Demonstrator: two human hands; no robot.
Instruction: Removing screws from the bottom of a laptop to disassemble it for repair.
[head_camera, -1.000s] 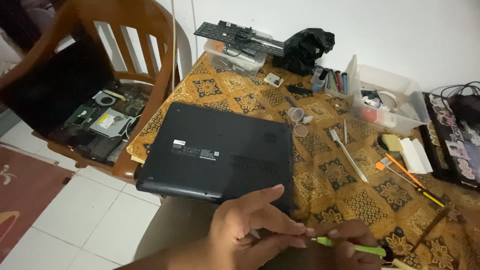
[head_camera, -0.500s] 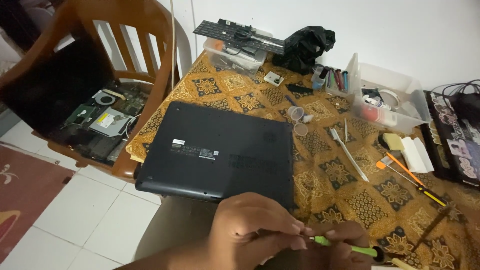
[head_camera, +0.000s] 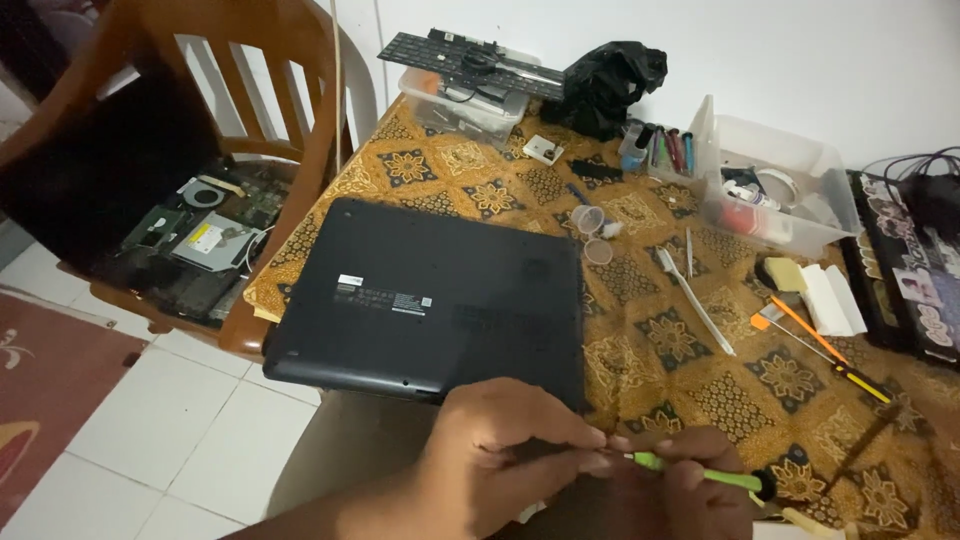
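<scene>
A black laptop (head_camera: 430, 295) lies upside down on the patterned tablecloth (head_camera: 700, 350), its base facing up. At the near edge my right hand (head_camera: 690, 485) holds a green-handled screwdriver (head_camera: 700, 472), pointing left. My left hand (head_camera: 510, 450) pinches the screwdriver's tip between thumb and fingers, just in front of the laptop's near right corner. What sits at the tip is hidden by the fingers.
A brush (head_camera: 695, 300), an orange tool (head_camera: 820, 345) and small cups (head_camera: 590, 235) lie right of the laptop. A clear plastic box (head_camera: 780, 190), a keyboard (head_camera: 465, 60) and a black bag (head_camera: 610, 85) stand at the back. A wooden chair (head_camera: 200, 200) holds laptop parts at the left.
My left hand has closed its fingers onto the screwdriver's tip. Both hands stay at the near edge; the view has shifted slightly.
</scene>
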